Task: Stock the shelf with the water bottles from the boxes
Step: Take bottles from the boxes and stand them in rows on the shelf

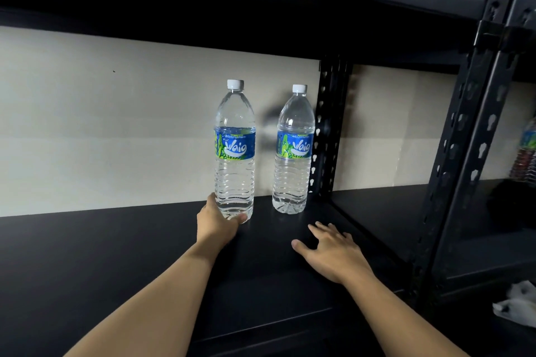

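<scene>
The left hand [216,219] wraps the base of 1 blue-labelled water bottle [235,151], upright near the shelf's rear; a 2nd bottle [293,151] stands apart to its right. The right hand [333,252] is spread flat, holding nothing. Risk: the low grip controls the tall body poorly, so a jerky release may topple it into its neighbour. The black shelf deck [116,255] backs onto a cream wall [116,124] and a perforated upright [327,124]; lighting is dim.

Rear post [327,124] stands at the back of the shelf [116,240]. Right bottle [293,151] stands upright just left of the post. Left bottle [235,151] stands further left, apart from it. Left hand [217,220] holds the left bottle's base. Right hand [333,255] lies before the post.
</scene>
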